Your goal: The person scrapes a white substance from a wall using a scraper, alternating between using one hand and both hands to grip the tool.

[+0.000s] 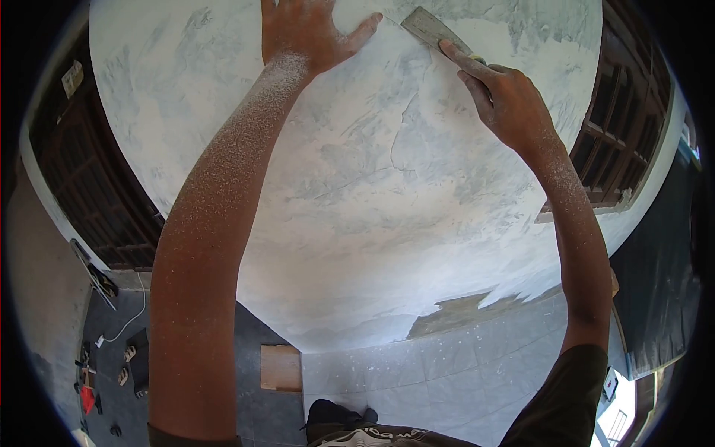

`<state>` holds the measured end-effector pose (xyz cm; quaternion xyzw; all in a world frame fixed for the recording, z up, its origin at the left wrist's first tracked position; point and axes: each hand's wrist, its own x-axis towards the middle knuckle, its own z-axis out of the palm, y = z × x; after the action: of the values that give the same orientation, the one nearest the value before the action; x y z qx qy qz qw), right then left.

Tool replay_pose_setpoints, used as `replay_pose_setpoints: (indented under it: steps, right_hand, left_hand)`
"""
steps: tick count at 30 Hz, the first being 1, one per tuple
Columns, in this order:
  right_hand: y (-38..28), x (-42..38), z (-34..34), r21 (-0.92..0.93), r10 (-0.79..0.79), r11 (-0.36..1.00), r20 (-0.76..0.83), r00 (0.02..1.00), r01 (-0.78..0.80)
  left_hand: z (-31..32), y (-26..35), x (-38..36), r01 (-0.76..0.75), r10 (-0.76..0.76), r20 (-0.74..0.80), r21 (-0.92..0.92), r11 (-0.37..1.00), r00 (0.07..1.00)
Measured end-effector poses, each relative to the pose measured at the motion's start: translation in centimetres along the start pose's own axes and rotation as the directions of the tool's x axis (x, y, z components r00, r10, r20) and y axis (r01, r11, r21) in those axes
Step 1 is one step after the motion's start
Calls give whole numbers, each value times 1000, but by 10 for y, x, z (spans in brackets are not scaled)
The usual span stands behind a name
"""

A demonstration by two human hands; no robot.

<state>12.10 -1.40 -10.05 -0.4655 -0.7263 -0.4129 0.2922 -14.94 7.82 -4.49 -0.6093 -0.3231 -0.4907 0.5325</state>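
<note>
My right hand (514,100) grips a putty knife (433,30), its broad flat blade lying against the upper part of the white-plastered wall (335,179). My index finger stretches along the tool, and the handle is mostly hidden in the palm. Over to the left, my left hand (305,33) rests spread on the same wall with the thumb pointing out to the right; its fingertips are cut off by the top edge. White dust covers both forearms. Patchy grey and white smears mark the wall, and a thin crack-like line (395,134) runs down its middle.
A dark wooden door (82,171) stands left, a brown-framed window (622,119) right. Bare grey plaster (462,313) shows low on the wall. Below lies a dust-speckled grey sheet (417,372) beside a cardboard piece (281,367). Sandals (126,365) and a white cable (130,320) are on the floor.
</note>
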Motion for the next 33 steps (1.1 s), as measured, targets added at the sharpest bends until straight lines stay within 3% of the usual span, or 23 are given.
replay_pose_setpoints:
  steps: [19,33]
  right_hand:
    - [-13,4,2,24,-1,1000,-39,999,2]
    - [-26,-7,4,103,120,988,-22,993,-117]
  left_hand:
    - [-1,2,-1,-5,4,-19,-62,998,1000]
    - [-3,6,0,39,-41,48,34,999,998]
